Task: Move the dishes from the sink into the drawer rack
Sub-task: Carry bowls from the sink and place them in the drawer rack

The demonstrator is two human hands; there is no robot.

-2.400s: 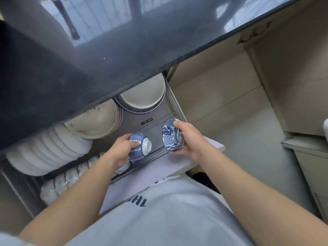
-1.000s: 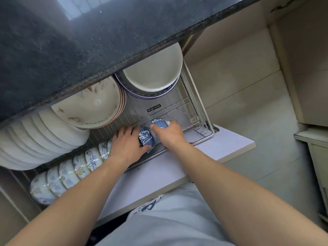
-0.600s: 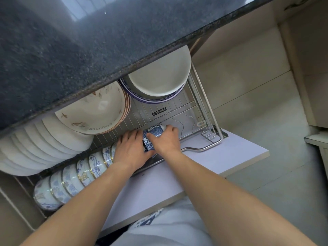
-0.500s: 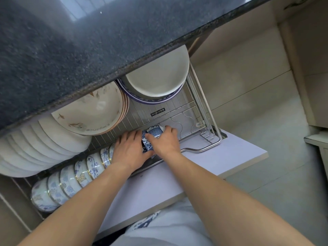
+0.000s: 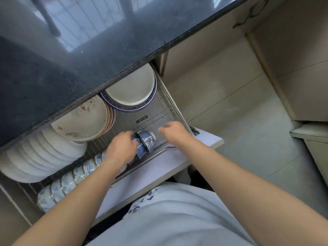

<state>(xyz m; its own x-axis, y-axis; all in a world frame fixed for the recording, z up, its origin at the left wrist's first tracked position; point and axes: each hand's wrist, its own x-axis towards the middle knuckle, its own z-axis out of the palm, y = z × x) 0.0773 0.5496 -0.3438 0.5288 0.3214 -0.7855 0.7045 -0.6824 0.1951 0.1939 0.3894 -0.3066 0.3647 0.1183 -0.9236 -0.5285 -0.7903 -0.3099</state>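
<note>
Right hand (image 5: 174,133) has just let go and pulled off to the side, fingers loose, holding nothing. Both blue-and-white bowls (image 5: 146,141) now sit on edge in the drawer rack (image 5: 160,113), left hand (image 5: 120,148) still cupped over one. Basically racked.

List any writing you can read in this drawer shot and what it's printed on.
Dark label on the drawer rack floor: light lettering, too blurred to read.
Cream plate with fish motifs: upside-down lettering along its lower rim, roughly "elegance", only partly legible.
White shirt: dark print, partly in view, unreadable.
Blue-and-white bowls: pattern only, no text visible.
</note>
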